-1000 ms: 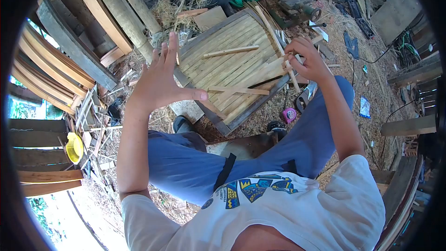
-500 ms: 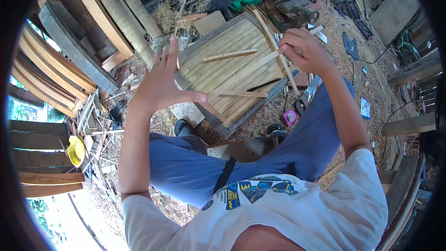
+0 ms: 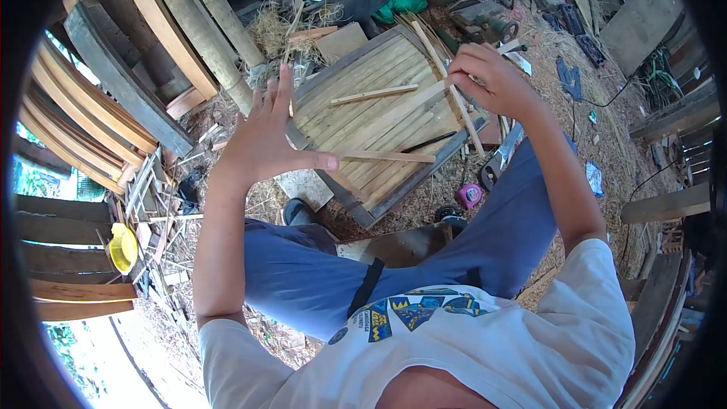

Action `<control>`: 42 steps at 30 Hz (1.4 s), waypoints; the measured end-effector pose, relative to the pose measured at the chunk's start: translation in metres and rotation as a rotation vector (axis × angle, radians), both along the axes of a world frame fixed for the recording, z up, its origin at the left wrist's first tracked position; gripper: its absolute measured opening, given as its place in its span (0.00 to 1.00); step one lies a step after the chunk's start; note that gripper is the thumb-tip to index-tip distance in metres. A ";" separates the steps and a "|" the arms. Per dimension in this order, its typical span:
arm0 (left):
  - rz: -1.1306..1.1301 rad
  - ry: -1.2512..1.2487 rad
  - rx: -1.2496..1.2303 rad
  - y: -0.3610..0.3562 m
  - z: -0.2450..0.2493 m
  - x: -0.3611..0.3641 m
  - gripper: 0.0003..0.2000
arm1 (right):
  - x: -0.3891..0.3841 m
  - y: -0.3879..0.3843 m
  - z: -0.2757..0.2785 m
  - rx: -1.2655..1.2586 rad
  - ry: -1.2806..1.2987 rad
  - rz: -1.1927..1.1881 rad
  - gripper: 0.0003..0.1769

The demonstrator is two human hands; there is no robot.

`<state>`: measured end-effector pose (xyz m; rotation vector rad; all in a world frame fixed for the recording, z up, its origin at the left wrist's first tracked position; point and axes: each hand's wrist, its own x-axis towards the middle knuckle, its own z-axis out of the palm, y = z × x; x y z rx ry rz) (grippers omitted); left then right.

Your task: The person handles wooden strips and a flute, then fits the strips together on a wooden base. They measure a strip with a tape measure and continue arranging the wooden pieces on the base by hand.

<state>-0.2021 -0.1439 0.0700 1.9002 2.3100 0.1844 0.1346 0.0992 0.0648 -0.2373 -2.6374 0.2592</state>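
Note:
Fingers spread, my left hand [image 3: 261, 136] is raised over the near left side of a framed wooden panel [image 3: 363, 125] and holds nothing. My right hand [image 3: 488, 79] is closed around a thin wooden strip [image 3: 424, 97], above the panel's right side. The strip slants down toward the left, and its other end pokes out past my fingers. Loose sticks lie on the panel: a short one [image 3: 375, 94] near the middle, another [image 3: 390, 156] near the thumb of my left hand, a long one [image 3: 448, 83] across the right edge, and a thin dark rod [image 3: 429, 142].
Right of the panel are a hand saw [image 3: 500, 159], a pink tape measure [image 3: 470, 196] and a dark glove [image 3: 569, 78] on the shavings. A yellow bowl [image 3: 123, 248] is at the left. Curved boards [image 3: 91, 117] stand at the upper left.
My right hand has moved slightly left and up with the strip, whose slant differs a little. A dark tip now shows beyond that hand. My left hand stays nearly where it was.

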 end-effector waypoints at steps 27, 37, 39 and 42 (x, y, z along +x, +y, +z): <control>0.040 -0.015 0.004 0.001 0.003 0.004 0.87 | 0.006 0.007 -0.025 0.023 0.063 0.017 0.09; 0.031 -0.022 -0.001 0.000 0.005 0.005 0.89 | 0.000 0.006 -0.025 -0.029 0.059 0.030 0.10; 0.021 -0.001 0.000 -0.001 0.005 0.003 0.89 | -0.002 0.004 -0.025 -0.034 0.071 0.030 0.10; 0.030 -0.003 0.003 -0.002 0.006 0.003 0.90 | -0.004 0.001 -0.024 -0.036 0.074 0.022 0.11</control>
